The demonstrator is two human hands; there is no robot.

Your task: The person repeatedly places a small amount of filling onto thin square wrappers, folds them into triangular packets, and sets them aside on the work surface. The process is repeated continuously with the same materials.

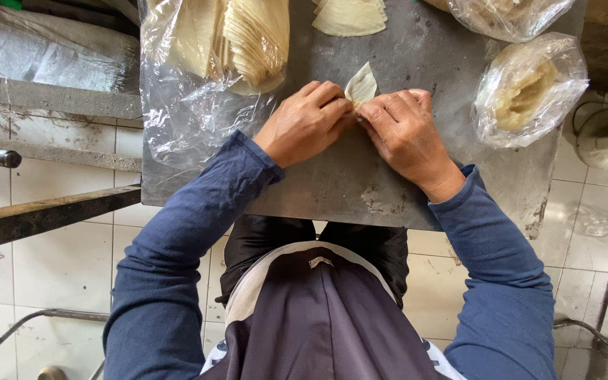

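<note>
Two hands, the left hand (304, 123) and the right hand (404, 130), both grip one pale wrapper (361, 86) on the grey surface (416, 56). It is thin, leaf-shaped and pointed. Three plastic bags (529, 91) lie around.

Pale cream wrapper (361, 86), grey table (423, 49), blue sleeves (177, 246), white floor tiles (65, 267).

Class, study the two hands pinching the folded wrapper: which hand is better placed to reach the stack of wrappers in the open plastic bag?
Probably the left hand. The wrapper stack lies in the plastic bag on its side of the grey board, while the right hand would have to cross over the folded wrapper.
</note>
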